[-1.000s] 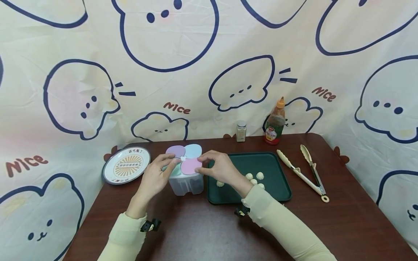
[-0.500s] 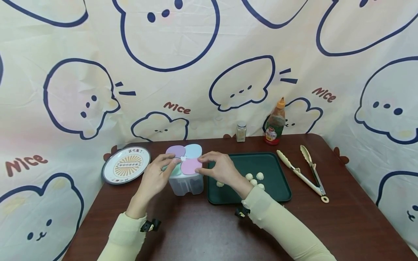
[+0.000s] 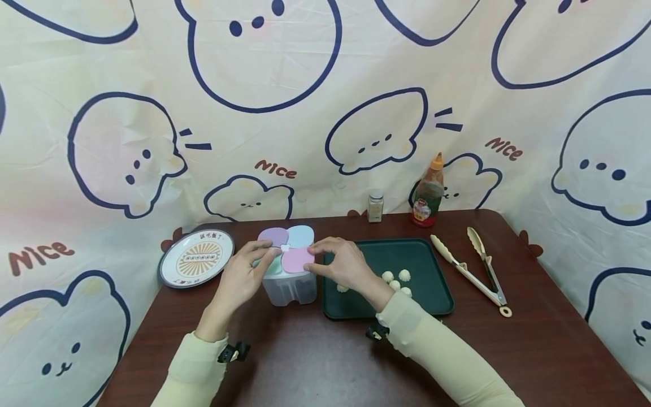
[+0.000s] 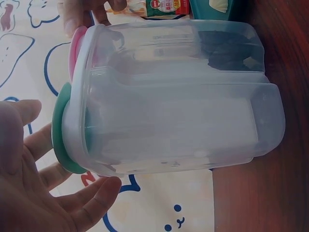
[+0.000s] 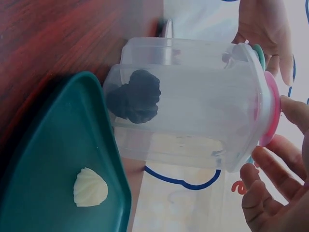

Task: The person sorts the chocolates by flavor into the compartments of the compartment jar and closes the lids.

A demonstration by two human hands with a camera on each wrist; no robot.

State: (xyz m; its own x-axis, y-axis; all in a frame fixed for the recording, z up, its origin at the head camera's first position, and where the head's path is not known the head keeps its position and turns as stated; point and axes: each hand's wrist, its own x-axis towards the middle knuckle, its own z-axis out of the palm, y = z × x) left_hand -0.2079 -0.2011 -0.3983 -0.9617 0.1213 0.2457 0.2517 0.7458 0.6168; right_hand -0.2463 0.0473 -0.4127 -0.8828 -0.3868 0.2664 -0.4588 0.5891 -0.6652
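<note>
A clear plastic storage container (image 3: 290, 289) stands upright on the table, with a lid of purple, blue, green and pink flaps. My left hand (image 3: 244, 274) grips the lid's left side by the green flap (image 4: 60, 130), fingers curved along the rim in the left wrist view. My right hand (image 3: 346, 264) holds the opposite side, thumb and fingers at the pink flap (image 5: 273, 108). All visible flaps lie flat. A dark lump (image 5: 135, 96) sits low in one compartment. Beside the container lies a dark green tray (image 3: 427, 302) with several small pale shell-shaped pieces (image 3: 404, 275).
A round patterned plate (image 3: 198, 259) lies at the left back. Behind the tray stand a small glass jar (image 3: 375, 206) and a sauce bottle (image 3: 428, 195) with an orange tip. Spread tongs (image 3: 478, 277) lie right of the tray. A printed cloth hangs behind the table.
</note>
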